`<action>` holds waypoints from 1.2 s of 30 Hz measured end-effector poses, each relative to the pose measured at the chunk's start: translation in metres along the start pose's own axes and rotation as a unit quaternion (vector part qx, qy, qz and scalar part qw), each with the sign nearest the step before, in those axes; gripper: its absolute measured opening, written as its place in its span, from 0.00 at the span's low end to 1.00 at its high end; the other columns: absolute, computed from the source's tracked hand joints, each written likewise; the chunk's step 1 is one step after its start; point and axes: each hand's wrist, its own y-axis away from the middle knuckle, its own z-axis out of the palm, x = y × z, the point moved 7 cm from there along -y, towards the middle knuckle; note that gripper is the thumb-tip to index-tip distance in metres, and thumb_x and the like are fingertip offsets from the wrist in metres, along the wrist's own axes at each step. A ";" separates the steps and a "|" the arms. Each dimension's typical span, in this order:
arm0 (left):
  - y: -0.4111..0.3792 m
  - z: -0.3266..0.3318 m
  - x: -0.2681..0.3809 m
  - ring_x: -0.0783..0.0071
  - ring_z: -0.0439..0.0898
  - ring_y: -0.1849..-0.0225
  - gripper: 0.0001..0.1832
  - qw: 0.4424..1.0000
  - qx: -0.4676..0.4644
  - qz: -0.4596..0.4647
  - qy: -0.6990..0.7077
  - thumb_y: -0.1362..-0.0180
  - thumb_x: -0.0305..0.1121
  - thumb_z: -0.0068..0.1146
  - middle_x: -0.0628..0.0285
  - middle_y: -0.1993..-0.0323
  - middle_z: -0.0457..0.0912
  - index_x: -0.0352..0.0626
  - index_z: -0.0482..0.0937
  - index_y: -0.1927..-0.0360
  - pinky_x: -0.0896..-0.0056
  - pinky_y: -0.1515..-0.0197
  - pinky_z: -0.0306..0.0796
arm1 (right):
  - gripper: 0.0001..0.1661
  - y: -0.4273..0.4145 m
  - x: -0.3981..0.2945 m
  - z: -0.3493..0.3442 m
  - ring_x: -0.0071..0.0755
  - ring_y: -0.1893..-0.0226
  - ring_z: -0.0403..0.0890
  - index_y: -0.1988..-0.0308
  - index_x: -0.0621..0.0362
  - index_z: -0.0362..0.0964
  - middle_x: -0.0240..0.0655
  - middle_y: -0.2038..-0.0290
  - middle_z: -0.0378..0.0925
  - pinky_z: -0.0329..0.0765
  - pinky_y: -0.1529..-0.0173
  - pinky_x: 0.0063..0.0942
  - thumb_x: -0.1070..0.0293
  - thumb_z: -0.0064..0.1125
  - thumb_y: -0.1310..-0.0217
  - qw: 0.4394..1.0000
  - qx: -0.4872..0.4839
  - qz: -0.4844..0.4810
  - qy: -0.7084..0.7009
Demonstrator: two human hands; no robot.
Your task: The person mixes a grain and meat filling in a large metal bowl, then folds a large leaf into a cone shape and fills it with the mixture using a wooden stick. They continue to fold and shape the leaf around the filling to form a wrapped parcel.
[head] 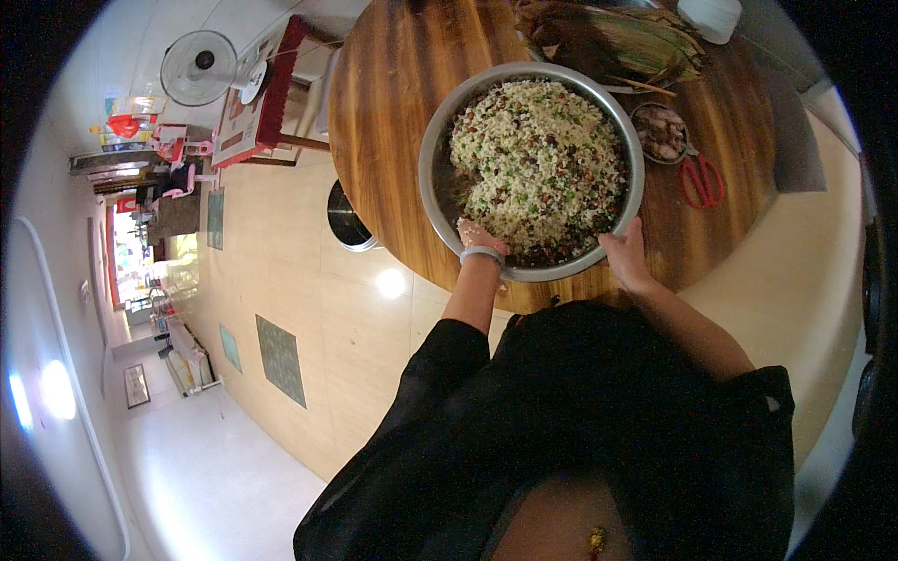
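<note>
A large stainless steel bowl (pixel 429 203) sits near the front of the round wooden table (pixel 379 119). Heaped in it is a mix of white rice (pixel 540 154) with red-brown beans and green peas. My left hand (pixel 483 237) reaches over the near left rim into the bowl, a wristband just behind it. Rice grains stick to its fingers; whether it grips anything is hidden. At the near right, my right hand (pixel 624 254) holds the rim. A smaller bowl of raw-looking meat pieces (pixel 659 132) stands right of the big bowl, touching or nearly touching red-handled scissors (pixel 701 182).
Long dried leaves (pixel 617 42) lie on a tray at the table's far side, with a chopstick-like stick (pixel 642 85) by them. A white container (pixel 710 19) stands at far right. On the floor left is a dark-lined bucket (pixel 347 217). Farther off stands a fan (pixel 203 66).
</note>
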 end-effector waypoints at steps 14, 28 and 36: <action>-0.080 -0.026 -0.009 0.62 0.50 0.34 0.31 0.971 0.233 0.036 0.047 0.40 0.53 0.29 0.66 0.34 0.51 0.53 0.52 0.36 0.60 0.34 0.44 | 0.50 -0.023 0.025 -0.001 0.43 0.57 0.70 0.38 0.72 0.25 0.57 0.42 0.52 0.68 0.55 0.35 0.65 0.50 0.46 0.997 0.021 -0.071 0.006; -0.145 -0.052 -0.060 0.62 0.45 0.32 0.36 0.765 0.299 0.245 0.515 0.42 0.61 0.27 0.65 0.33 0.46 0.55 0.48 0.34 0.61 0.34 0.41 | 0.25 -0.023 0.029 0.019 0.38 0.74 0.75 0.54 0.69 0.51 0.45 0.68 0.67 0.76 0.70 0.34 0.66 0.51 0.45 0.994 -0.002 -0.107 -0.010; -0.046 -0.155 -0.048 0.67 0.48 0.33 0.31 0.585 0.327 0.409 0.619 0.38 0.55 0.22 0.67 0.34 0.51 0.53 0.50 0.35 0.63 0.34 0.43 | 0.17 0.012 0.017 0.043 0.42 0.68 0.80 0.58 0.66 0.54 0.48 0.61 0.68 0.82 0.71 0.37 0.72 0.49 0.44 0.957 -0.173 -0.003 -0.232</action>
